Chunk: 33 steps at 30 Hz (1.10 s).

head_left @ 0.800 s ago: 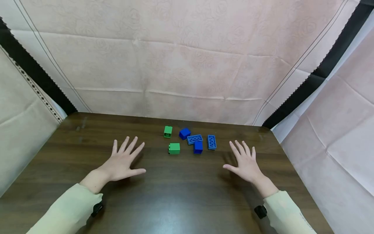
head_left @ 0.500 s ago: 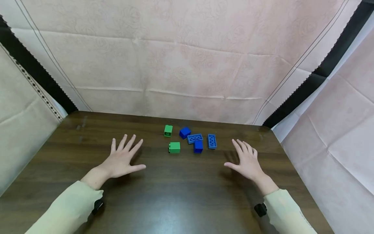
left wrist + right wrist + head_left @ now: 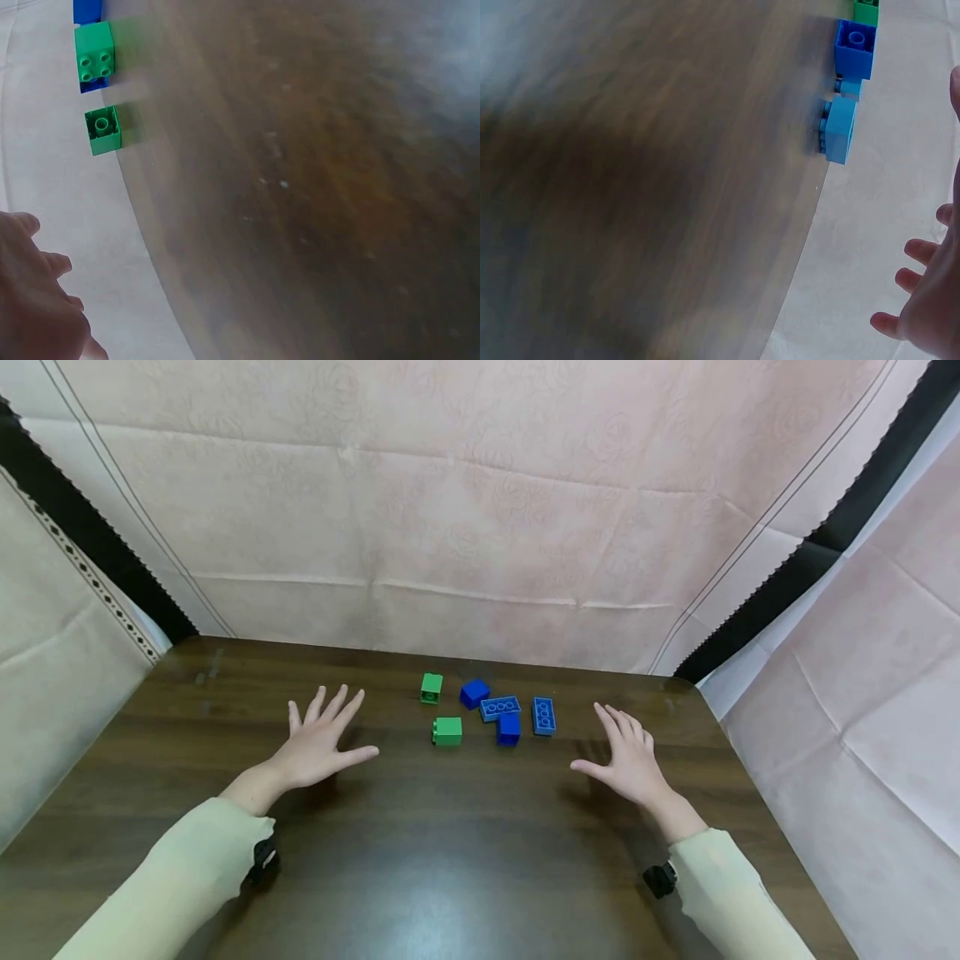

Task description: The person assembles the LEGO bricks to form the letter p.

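Left hand [image 3: 315,752] wide at frame left, right hand [image 3: 632,766] wide at frame right, both holding nothing. Two green blocks [image 3: 447,731], four blue blocks [image 3: 508,730] mid-frame, none picked up; can't tell if touching blue blocks join.

Near side: wide room in front of near green block [image 3: 447,732], over bare surface [image 3: 427,860], between left hand [image 3: 317,750] and right hand [image 3: 630,764].
Left lane: free from near green block to left hand.
Far green block [image 3: 431,688]: obstacle behind near green block, small gap between.
Right barrier: right of near green block past a narrow gap, with far blue block [image 3: 474,693], middle blue brick [image 3: 500,708] and near blue block [image 3: 508,730] crowded together.
Right blue brick [image 3: 543,716]: farther right of near green block, past a slim slot, then free to right hand.
Pale cloth [image 3: 450,543]: wall behind near green block.
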Available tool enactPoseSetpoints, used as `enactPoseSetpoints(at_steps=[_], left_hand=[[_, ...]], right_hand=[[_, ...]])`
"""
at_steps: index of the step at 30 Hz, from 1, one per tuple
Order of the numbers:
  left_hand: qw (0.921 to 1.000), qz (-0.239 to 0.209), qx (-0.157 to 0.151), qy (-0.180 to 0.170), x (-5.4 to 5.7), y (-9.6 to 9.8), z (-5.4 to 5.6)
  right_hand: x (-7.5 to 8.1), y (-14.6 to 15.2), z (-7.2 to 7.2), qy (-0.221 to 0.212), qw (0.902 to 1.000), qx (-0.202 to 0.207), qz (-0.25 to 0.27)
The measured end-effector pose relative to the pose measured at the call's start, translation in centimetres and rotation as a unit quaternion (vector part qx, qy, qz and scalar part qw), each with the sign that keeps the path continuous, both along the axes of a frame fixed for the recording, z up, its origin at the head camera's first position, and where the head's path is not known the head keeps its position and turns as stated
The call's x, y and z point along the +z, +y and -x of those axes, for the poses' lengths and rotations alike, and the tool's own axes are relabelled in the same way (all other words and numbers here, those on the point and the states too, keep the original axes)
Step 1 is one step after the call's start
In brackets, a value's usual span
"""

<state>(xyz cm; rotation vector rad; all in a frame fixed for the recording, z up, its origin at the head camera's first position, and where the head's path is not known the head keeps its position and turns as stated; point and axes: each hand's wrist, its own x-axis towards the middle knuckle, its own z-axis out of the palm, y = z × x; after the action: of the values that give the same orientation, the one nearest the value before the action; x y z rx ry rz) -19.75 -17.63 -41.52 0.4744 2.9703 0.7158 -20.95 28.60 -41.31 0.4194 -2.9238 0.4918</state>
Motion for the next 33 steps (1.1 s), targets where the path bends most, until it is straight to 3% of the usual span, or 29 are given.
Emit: enactPoseSetpoints(at_steps=[10,18,26,33], left_hand=[[0.9968,-0.071,0.022,-0.031,0.4,1.4,2.8],[0.9902,-0.126,0.036,-0.051,0.9,2.7,4.8],[0.9755,-0.193,0.059,-0.087,1.1,3.6,6.7],[0.9607,-0.24,0.088,-0.108,0.5,4.4,8.2]], right_hand=[[0.8,-3.0,1.8,-0.043,0.9948,0.009,0.092],[1.1,-6.1,3.1,-0.065,0.9888,0.027,0.132],[1.8,-9.7,3.7,-0.079,0.9773,0.067,0.185],[1.5,-12.9,4.0,-0.108,0.9636,0.106,0.221]])
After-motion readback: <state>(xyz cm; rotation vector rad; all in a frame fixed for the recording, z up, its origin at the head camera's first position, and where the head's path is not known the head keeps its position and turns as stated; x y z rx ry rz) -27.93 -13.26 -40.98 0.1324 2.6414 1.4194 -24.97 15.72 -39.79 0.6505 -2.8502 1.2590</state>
